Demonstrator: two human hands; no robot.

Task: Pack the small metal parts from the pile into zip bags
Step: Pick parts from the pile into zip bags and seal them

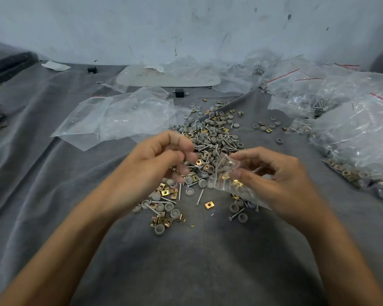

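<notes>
Several empty zip bags (pixel 119 118) lie flat and overlapping at the far left of the grey-clothed desk (pixel 53 195). A thin red line along each seal is the only marking I can make out.

Just right of them, the pile (pixel 210 138) of grey round caps, brass square nuts and silver screws runs in a long band from near to far, leaning a little right as it recedes.

The left hand (pixel 155 164) comes in from the near left and hovers over the pile's left edge. Its fingers are curled inward with the thumb on top. It is blurred, so I cannot tell whether any parts are held in it.

The right hand (pixel 274 180) comes in from the near right and holds a small zip bag (pixel 226 175) above the pile's near right side. The thumb and forefinger pinch it near the mouth, and the other fingers curl beneath. The bag's long axis slants from far left to near right, with the red-lined mouth toward the left hand. Caps and brass nuts show through the plastic.

At the far right, many filled bags (pixel 352 133) are heaped together.
</notes>
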